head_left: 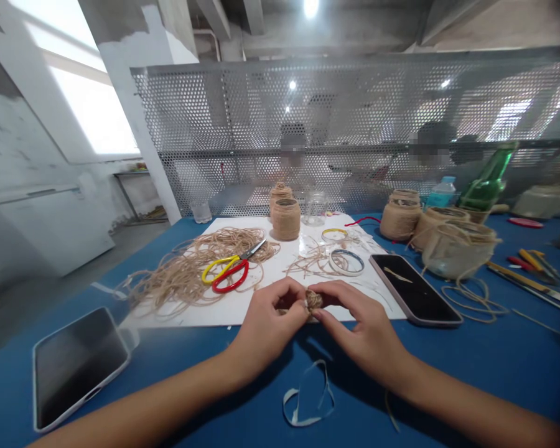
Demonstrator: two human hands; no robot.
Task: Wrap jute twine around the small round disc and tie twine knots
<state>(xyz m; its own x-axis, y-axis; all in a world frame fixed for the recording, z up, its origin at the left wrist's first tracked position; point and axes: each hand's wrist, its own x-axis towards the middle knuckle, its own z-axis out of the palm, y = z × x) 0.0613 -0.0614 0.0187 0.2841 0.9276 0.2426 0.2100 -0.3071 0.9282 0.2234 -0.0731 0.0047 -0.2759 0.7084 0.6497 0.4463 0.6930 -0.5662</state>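
Observation:
My left hand [268, 323] and my right hand [359, 326] meet at the front edge of a white board [242, 305]. Both pinch one small object wound with jute twine [313, 300], held between their fingertips. A loose heap of jute twine [186, 270] lies on the board's left part. Scissors with a yellow and a red handle [231, 272] rest on it. Two thin rings [346, 261] and short twine scraps lie on the board beyond my right hand. Twine-wrapped jars [285, 219] stand at the board's far edge.
A blue table [494, 361] carries a phone [415, 289] at the right and a tablet [77, 367] at the front left. More wrapped jars [401, 218], a glass bowl [457, 252], a green bottle [488, 180] and pencils [536, 261] stand right. A perforated metal screen [354, 124] with people behind it closes the back.

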